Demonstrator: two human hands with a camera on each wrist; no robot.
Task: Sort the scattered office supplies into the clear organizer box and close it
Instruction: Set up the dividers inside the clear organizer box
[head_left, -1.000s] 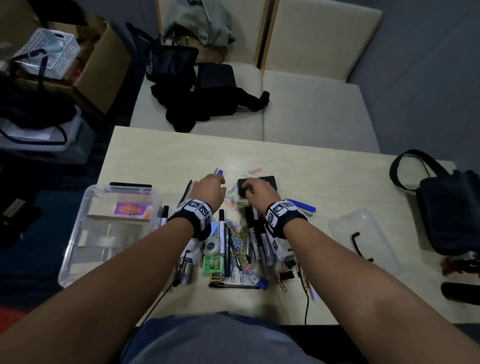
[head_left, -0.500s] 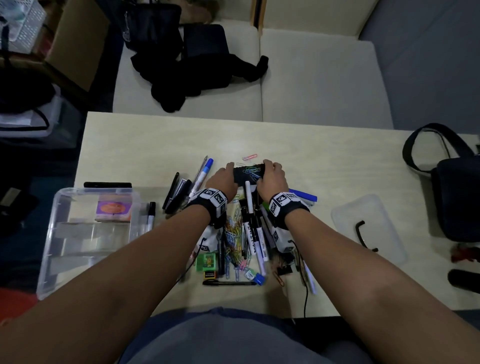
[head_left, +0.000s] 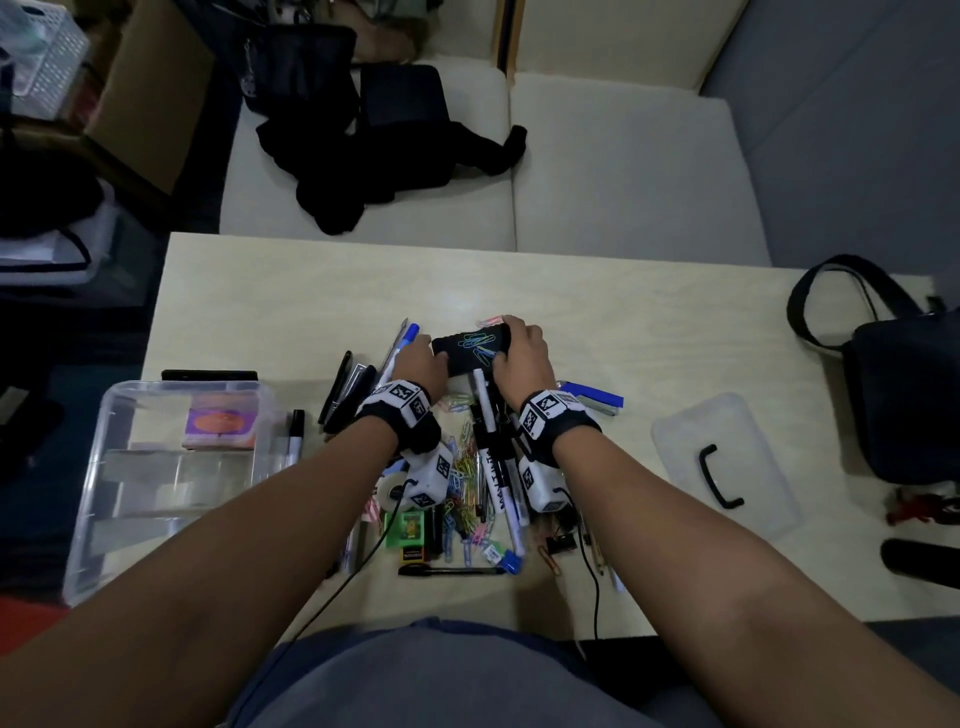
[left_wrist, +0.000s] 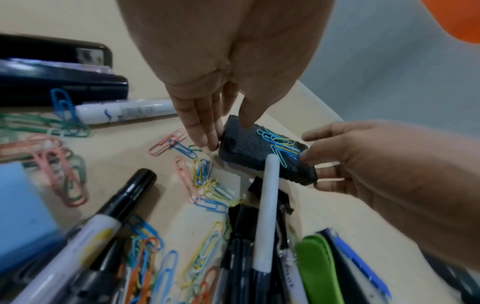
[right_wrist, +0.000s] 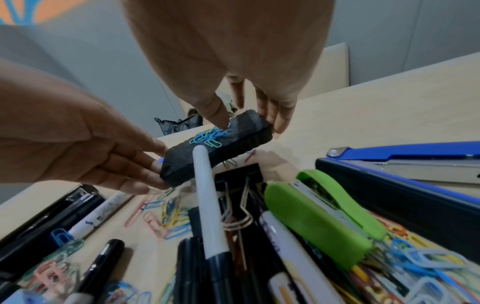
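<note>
Both hands reach forward over the pale wooden counter — left hand and right hand pinch opposite ends of a black foam eraser block, coloured paper clips on top — above the clutter.

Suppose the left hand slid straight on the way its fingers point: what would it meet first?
The left hand already touches the black eraser at its near end, so it meets that first. Beyond the eraser, the right hand holds the other end.

Black eraser; blue-green-yellow paper clips; green stapler
</note>
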